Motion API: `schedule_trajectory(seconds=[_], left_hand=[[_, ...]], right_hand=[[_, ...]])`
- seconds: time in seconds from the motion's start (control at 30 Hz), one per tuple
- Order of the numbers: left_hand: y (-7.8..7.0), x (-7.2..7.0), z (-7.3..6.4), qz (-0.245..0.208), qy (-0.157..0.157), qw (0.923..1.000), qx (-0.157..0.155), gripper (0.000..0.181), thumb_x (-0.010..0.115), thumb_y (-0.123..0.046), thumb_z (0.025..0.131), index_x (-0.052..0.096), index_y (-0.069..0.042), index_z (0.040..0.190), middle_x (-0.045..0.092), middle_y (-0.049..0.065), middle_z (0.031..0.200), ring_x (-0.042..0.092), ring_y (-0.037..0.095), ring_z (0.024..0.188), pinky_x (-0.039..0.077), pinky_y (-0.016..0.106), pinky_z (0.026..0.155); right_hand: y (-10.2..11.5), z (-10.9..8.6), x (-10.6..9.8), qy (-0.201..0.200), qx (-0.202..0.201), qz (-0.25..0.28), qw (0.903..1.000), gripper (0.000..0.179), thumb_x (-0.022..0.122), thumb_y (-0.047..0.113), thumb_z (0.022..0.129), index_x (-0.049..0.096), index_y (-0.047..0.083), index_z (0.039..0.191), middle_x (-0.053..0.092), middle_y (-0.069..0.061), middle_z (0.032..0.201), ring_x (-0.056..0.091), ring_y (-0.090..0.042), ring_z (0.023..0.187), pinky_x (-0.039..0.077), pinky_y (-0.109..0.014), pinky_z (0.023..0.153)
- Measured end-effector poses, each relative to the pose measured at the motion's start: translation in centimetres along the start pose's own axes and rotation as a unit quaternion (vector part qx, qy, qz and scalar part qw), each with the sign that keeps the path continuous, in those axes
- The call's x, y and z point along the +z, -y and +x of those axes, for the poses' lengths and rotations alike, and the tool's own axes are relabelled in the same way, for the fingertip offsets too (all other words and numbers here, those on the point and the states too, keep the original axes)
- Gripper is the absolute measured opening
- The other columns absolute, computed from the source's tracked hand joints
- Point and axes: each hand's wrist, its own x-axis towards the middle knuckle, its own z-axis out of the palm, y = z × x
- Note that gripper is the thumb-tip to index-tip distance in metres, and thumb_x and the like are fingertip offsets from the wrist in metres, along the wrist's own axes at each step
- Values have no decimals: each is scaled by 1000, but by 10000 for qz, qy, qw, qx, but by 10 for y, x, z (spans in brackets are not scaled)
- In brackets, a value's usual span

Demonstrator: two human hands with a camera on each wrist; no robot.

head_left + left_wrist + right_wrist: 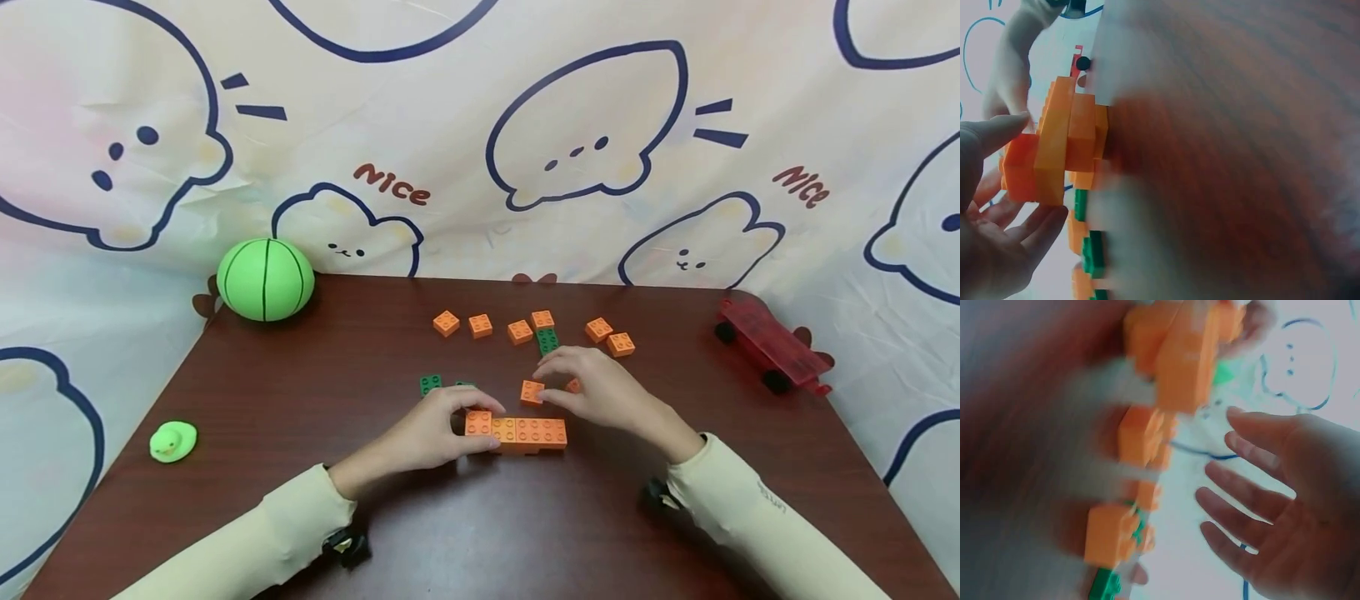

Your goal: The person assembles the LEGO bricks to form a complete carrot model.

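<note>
The left hand (432, 428) grips the orange stack (531, 432); the empty, spread right hand (600, 390) should squarely pinch the brick (531, 392) behind the stack.

We observe a dark reddish-brown table (337, 358) with a smooth, glossy top; in the left wrist view, darker streaks of wood grain run across it. Behind the table and along both sides, we find a pale, lightly wrinkled sheet (450, 108), tinted pink at the upper left. On this sheet we note cartoon figures (585, 125) drawn in thick navy outline, with small dark facial features, and the word "Nice" (392, 184) printed twice in reddish brown. Light reflects from the near part of the tabletop, where we distinguish a soft, whitish sheen (480, 533).
</note>
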Motion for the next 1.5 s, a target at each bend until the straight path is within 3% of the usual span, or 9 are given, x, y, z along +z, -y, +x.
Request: schedule_trajectory(seconds=[0.13,0.23,0.4,0.63,0.77,0.87,1.07,1.4,1.5], left_hand=[[-7,4,7,748,145,9967,269,28,80,-30,92,76,-24,119,73,-10,115,65,8,105,55,31,91],[-10,8,11,1330,223,9894,546,27,77,-34,94,77,-27,119,73,-12,117,67,6,106,56,30,90],[-14,12,17,1666,144,9831,746,25,77,-37,93,79,-28,116,75,-11,117,70,7,103,57,26,81],[-15,15,22,1554,32,9861,593,19,79,-35,91,81,-26,109,77,-11,111,71,6,98,55,26,80],[-13,14,25,1407,20,9881,621,17,81,-32,90,82,-24,106,78,-11,109,72,5,98,56,25,82],[-11,13,26,1284,43,9899,607,18,81,-30,90,83,-23,106,79,-10,109,73,5,100,56,23,81],[-8,13,19,1094,154,9931,397,17,81,-28,90,83,-22,106,79,-10,109,74,7,102,56,21,80],[-10,15,24,1039,112,9936,438,16,83,-30,89,84,-22,103,80,-8,107,75,9,95,48,16,62],[-10,15,26,1023,84,9934,509,14,83,-29,88,84,-22,100,80,-7,106,76,9,95,49,16,64]], right_hand=[[-15,13,8,444,21,-211,9988,24,81,26,90,78,16,111,78,0,110,71,-17,102,59,-40,92],[-21,19,18,476,-160,-396,9980,22,83,29,88,79,17,106,79,2,102,70,-13,91,59,-34,83],[-24,23,32,395,-345,-550,9971,18,86,28,85,76,19,97,76,6,90,63,-8,75,54,-24,70],[-26,20,16,590,-194,37,9981,13,83,21,88,74,19,97,74,6,89,60,-10,73,51,-22,65],[-22,4,-7,493,-82,501,9975,10,85,24,87,78,22,94,78,4,99,67,-12,84,60,-31,74],[-18,-11,-15,320,-295,700,9966,9,86,26,85,77,24,86,79,2,106,71,-10,91,62,-33,78],[-8,-30,-9,215,-789,968,9919,13,86,24,85,73,26,82,79,5,106,72,-7,93,61,-30,79],[-6,-35,3,237,-909,1006,9905,14,86,23,86,72,26,84,78,6,106,71,-6,95,60,-28,80],[-6,-35,3,200,-951,1038,9898,14,86,21,85,72,25,85,79,5,106,72,-8,95,61,-28,79]])
